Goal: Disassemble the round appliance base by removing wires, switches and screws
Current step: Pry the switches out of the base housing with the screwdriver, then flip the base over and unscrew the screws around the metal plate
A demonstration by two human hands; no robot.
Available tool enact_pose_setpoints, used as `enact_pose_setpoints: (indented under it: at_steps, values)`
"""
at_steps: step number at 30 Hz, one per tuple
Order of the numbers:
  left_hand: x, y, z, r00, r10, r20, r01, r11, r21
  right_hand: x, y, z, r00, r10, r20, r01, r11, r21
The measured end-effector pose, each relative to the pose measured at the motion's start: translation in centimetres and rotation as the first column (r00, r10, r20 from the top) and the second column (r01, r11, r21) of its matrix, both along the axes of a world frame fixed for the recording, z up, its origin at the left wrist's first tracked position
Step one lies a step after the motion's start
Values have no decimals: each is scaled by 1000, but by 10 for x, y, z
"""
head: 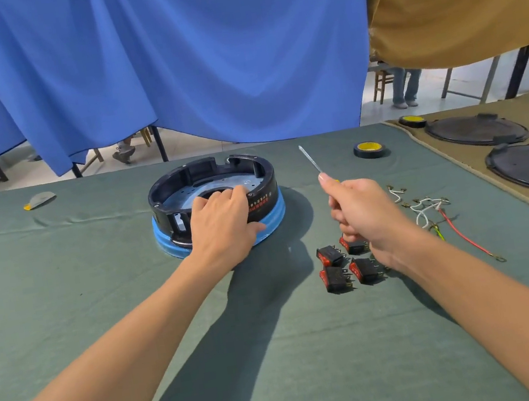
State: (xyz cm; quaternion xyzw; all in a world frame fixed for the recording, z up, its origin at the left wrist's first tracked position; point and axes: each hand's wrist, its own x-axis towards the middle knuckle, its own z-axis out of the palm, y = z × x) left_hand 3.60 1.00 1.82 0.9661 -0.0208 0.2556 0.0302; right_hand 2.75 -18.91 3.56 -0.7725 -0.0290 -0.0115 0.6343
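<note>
I look down on a table covered in green cloth (280,353). The round appliance base (199,169) sits on it left of centre, a black ring on a blue bottom with a bare metal plate inside.

The left hand (220,217) grips its near wall, with the fingers curled over the rim and the thumb against the blue outside. The right hand (361,209) is raised to the right of the base, closed around a screwdriver (310,160) whose shaft points up and away; the handle is mostly hidden.

Below that hand lie four black rocker switches (336,279) with red buttons, close together. Farther right lie loose wires (427,209) – white, red and green-yellow.

Beyond them are two rolls of black tape (369,149) and two black round covers (477,130). A blue curtain (198,54) hangs behind.
</note>
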Motion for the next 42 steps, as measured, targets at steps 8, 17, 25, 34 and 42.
enact_pose_setpoints:
  at_steps: [8, 17, 25, 34, 42]
  values:
    - [-4, 4, 51, 996, -83, 38, 91, 902, -422, 9, 11, 2, 998, -62, -1, 62, 998, 26]
    - [-17, 28, 108, 933, -312, 176, 224, 122, -967, 27, 19, 15, 993, -108, -57, 117, 973, 201]
    - [-13, 49, 88, 888, -442, 128, 15, -251, -968, 37, 30, 6, 984, -163, -68, 171, 977, 131]
    - [-1, 72, 79, 936, -352, -7, -136, -342, -930, 58, 39, -1, 977, -183, -106, 183, 983, -7]
    - [8, 74, 48, 951, -290, -104, -211, -364, -907, 71, 53, 0, 964, -220, -146, 204, 972, -119]
